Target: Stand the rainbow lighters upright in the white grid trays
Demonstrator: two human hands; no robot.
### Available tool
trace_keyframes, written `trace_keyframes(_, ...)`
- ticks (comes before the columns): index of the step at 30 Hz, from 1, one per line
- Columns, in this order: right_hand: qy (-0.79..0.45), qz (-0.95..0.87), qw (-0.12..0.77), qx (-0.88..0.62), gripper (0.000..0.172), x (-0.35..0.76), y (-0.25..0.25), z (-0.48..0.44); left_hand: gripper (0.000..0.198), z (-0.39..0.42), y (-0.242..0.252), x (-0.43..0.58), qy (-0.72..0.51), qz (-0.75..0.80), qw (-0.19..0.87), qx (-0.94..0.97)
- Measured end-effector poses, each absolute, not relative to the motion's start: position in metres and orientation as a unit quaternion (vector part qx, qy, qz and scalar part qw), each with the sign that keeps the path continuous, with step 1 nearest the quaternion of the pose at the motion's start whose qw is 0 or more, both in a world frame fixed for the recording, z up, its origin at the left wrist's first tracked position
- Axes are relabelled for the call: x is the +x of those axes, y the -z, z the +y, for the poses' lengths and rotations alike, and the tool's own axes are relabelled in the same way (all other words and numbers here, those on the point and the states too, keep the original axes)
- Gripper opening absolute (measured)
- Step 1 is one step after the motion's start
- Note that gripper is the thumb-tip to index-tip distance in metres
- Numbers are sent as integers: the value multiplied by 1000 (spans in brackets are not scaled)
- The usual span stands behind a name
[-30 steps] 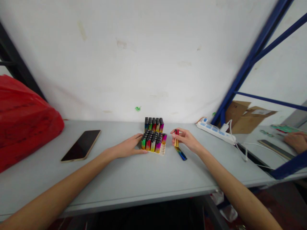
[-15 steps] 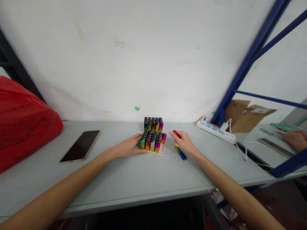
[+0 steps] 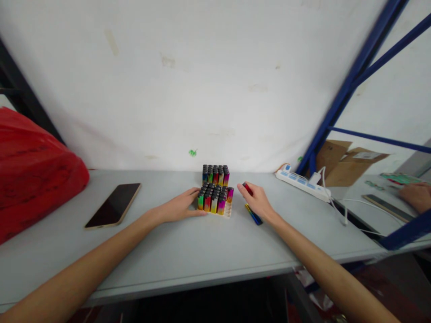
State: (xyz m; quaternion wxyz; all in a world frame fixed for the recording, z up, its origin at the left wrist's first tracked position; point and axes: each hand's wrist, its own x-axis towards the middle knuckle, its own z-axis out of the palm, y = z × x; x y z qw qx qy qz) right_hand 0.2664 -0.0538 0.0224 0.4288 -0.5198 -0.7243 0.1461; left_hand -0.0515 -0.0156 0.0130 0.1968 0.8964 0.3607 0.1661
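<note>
Several colourful lighters (image 3: 214, 204) with black tops stand upright in a pale tray (image 3: 227, 211), whose right column shows bare slots at the front. My left hand (image 3: 183, 206) rests round the tray's left side, fingers behind and thumb along the front. To the right of the tray, my right hand (image 3: 256, 197) holds a red lighter (image 3: 248, 188) between thumb and fingers. A yellow and blue lighter (image 3: 254, 215) lies on the table just below that hand. Behind the tray stands a second block of upright lighters (image 3: 215, 175).
A phone (image 3: 113, 205) lies on the grey table (image 3: 188, 260) at the left, near a red plastic bag (image 3: 37, 175). A white power strip (image 3: 303, 185) with cables lies at the right, before a blue frame (image 3: 340, 98). Beyond it are a cardboard box (image 3: 350, 163) and another person's hand (image 3: 417, 196).
My right hand has shifted very slightly, still with the red lighter in it. My left hand stays at the tray.
</note>
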Motion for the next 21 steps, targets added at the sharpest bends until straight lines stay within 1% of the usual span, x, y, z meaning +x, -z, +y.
trace_keyframes(5, -182, -784, 382, -454, 47, 270, -32, -61, 84, -17, -14, -51, -169, 357, 199, 897)
trace_keyframes(9, -85, -849, 312, -419, 48, 273, -37, -63, 84, -15, -12, -51, -172, 354, 196, 898)
trace_keyframes(12, -60, -863, 252, -434, 52, 273, -35, -63, 84, -14, -11, -52, -174, 349, 192, 900)
trace_keyframes(14, -54, -859, 251, -443, 54, 272, -32, -61, 84, -14, -11, -52, -175, 347, 191, 902)
trace_keyframes(17, -42, -837, 297, -458, 54, 269, -26, -57, 85, -16, -12, -51, -175, 348, 192, 901)
trace_keyframes(18, -42, -834, 300, -462, 53, 268, -24, -55, 85, -16, -13, -51, -174, 350, 193, 900)
trace_keyframes(21, -56, -841, 256, -473, 44, 265, -18, -50, 85, -17, -14, -51, -175, 352, 199, 898)
